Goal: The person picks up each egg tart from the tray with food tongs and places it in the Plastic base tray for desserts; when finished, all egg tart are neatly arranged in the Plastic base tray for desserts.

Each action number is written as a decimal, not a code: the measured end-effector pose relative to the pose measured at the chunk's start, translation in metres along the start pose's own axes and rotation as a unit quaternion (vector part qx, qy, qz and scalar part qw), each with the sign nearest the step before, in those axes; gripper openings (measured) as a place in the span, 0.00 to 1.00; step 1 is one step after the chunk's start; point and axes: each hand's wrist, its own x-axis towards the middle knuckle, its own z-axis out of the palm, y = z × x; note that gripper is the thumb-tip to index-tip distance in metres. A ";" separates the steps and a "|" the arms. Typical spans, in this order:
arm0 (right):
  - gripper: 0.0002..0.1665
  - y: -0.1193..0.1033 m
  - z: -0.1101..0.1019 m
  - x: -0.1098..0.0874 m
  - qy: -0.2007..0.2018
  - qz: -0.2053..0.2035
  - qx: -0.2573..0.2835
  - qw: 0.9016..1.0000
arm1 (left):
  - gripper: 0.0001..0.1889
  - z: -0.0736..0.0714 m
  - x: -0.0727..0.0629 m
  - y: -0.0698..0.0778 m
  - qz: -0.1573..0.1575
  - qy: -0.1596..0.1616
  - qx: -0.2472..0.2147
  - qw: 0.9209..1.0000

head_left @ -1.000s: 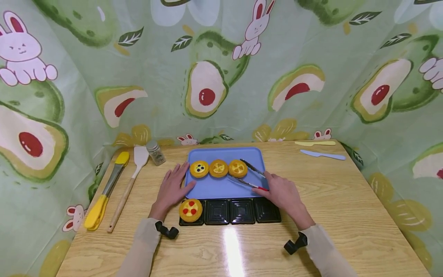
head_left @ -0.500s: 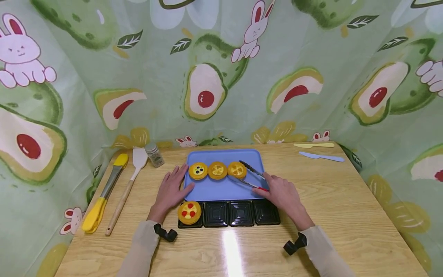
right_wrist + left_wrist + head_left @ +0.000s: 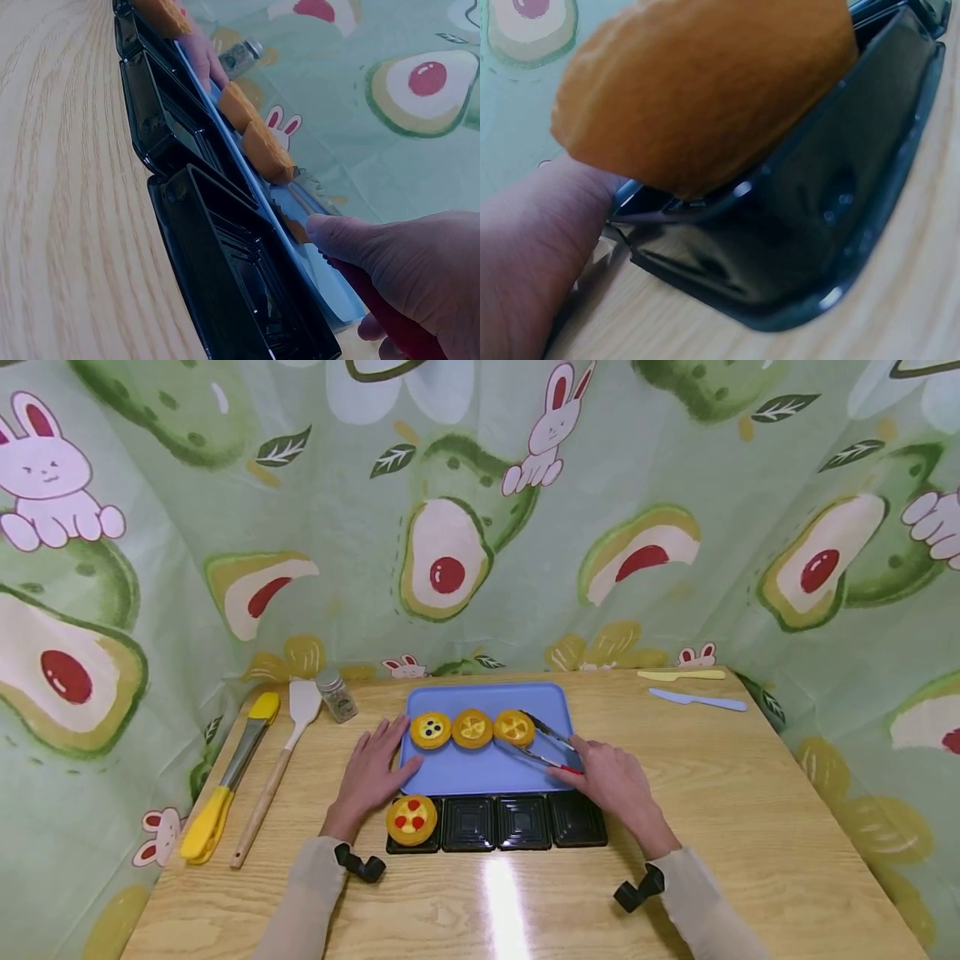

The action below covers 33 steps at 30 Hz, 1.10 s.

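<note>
My right hand [image 3: 615,783] grips red-handled tongs [image 3: 551,730], whose arms straddle the rightmost egg tart [image 3: 513,728] on the blue tray [image 3: 487,777]. To its left lie a similar fruit-topped tart [image 3: 472,728] and a tart with dark berries [image 3: 431,731], in one row. My left hand [image 3: 371,768] rests at the tray's left edge, fingers extended and thumb over the rim. A tart with red toppings [image 3: 411,820] sits in the leftmost compartment of the black container [image 3: 523,823]; its side fills much of the left wrist view.
On the left lie a yellow-handled silicone tool [image 3: 228,781] and a spatula [image 3: 277,768], with a shaker jar [image 3: 337,696] beside them. Yellow [image 3: 682,675] and blue [image 3: 697,699] plastic knives lie at the back right. A patterned curtain [image 3: 525,527] surrounds the table's back and sides.
The upper arm of the tongs has come slightly closer to the rightmost tart's edge. The left hand and the tarts stay put; the head view has shifted a little.
</note>
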 end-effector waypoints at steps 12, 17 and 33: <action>0.35 0.004 -0.003 0.003 -0.001 -0.008 -0.005 1.000 | 0.46 -0.001 0.003 -0.001 -0.002 -0.003 0.008 1.000; 0.33 0.004 -0.005 0.001 -0.011 0.000 0.008 1.000 | 0.46 -0.001 0.001 0.000 -0.002 -0.008 0.007 1.000; 0.30 0.008 -0.014 0.001 -0.003 0.002 0.043 0.999 | 0.46 -0.001 0.001 0.000 -0.007 -0.012 0.009 1.000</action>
